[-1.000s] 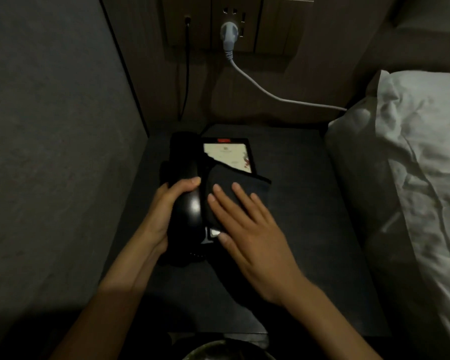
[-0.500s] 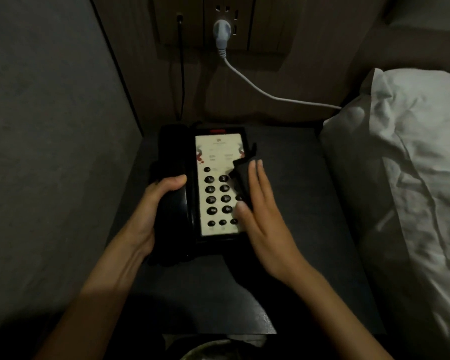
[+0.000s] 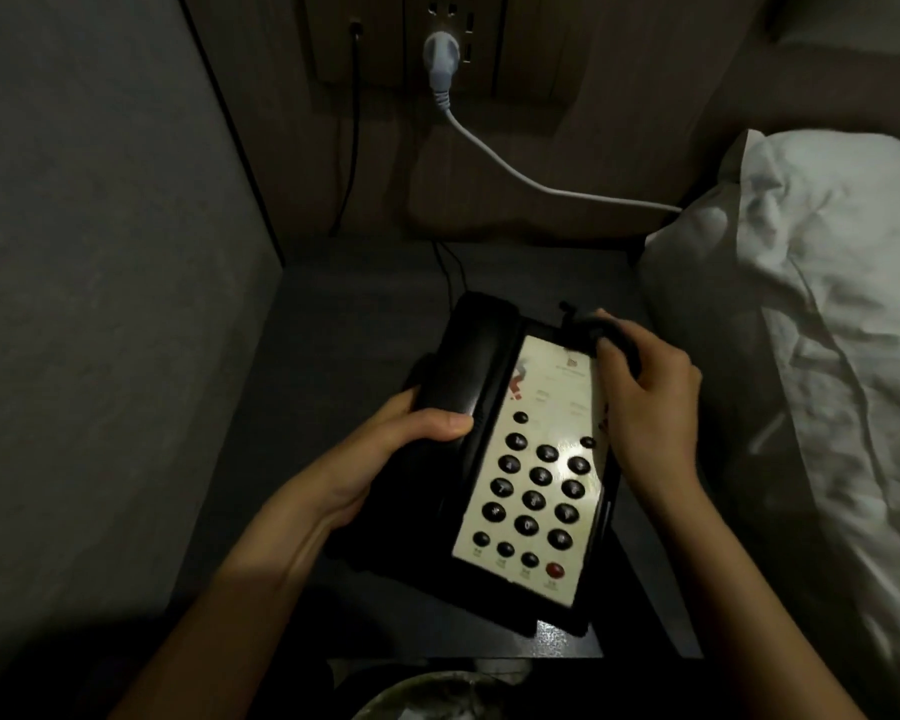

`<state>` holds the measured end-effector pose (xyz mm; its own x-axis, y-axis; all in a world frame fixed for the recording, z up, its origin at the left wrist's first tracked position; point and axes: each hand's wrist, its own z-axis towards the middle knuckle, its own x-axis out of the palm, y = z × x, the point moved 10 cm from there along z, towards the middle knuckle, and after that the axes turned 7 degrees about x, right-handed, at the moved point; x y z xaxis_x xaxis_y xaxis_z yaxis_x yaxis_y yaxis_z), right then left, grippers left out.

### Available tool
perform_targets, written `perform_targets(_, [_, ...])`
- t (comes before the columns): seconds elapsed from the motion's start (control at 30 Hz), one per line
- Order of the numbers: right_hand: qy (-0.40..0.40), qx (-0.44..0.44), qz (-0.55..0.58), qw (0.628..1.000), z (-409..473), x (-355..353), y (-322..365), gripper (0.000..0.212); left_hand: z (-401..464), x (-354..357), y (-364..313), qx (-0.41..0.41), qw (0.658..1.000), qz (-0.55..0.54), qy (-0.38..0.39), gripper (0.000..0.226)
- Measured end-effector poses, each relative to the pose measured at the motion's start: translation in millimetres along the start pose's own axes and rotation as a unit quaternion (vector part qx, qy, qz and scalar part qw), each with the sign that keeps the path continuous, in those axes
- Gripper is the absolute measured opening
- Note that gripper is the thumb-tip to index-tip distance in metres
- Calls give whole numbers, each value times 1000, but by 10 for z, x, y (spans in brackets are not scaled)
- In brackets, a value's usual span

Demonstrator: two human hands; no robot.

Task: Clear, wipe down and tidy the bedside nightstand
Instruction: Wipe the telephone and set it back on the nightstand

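A left hand (image 3: pixel 385 439) gripped the telephone (image 3: pixel 520 475) on a dark nightstand (image 3: pixel 344 324); the right hand (image 3: pixel 645 402) pinched a black cloth (image 3: pixel 593 330).

- I see a black telephone (image 3: pixel 494 459) with a cream keypad panel (image 3: pixel 541 459); its round keys are black, and one key (image 3: pixel 555 569) at the near end is red.
- Small red marks sit on the panel's upper left.
- The cloth (image 3: pixel 601 332) in my right grip (image 3: pixel 650 402) is black.
- The bench (image 3: pixel 344 314) top is dark charcoal.
- The plug (image 3: pixel 441 57) and its cable are pale grey-white; a thinner cord (image 3: pixel 352 132) beside them is black.
- The pillow (image 3: pixel 811 314) is plain white.
- The wall (image 3: pixel 89 252) on my left is grey.
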<state>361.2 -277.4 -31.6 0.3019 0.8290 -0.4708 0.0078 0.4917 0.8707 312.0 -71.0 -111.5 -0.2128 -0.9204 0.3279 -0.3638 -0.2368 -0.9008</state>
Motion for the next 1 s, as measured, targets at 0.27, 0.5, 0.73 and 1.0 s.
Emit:
perform_targets(0.27, [79, -20, 75, 994, -165, 264, 272, 24, 28, 162, 36, 5, 998, 47, 34, 53])
perform_targets(0.5, [228, -101, 72, 966, -453, 764, 610, 38, 53, -17, -36, 52, 997, -4, -63, 70])
perform_targets(0.73, [298, -192, 36, 934, -824, 976, 871, 42, 49, -113, -203, 99, 978, -173, -66, 62])
perform_targets(1.0, [334, -237, 17, 912, -1064, 1100, 964, 31, 37, -389, -146, 36, 969, -215, -121, 55])
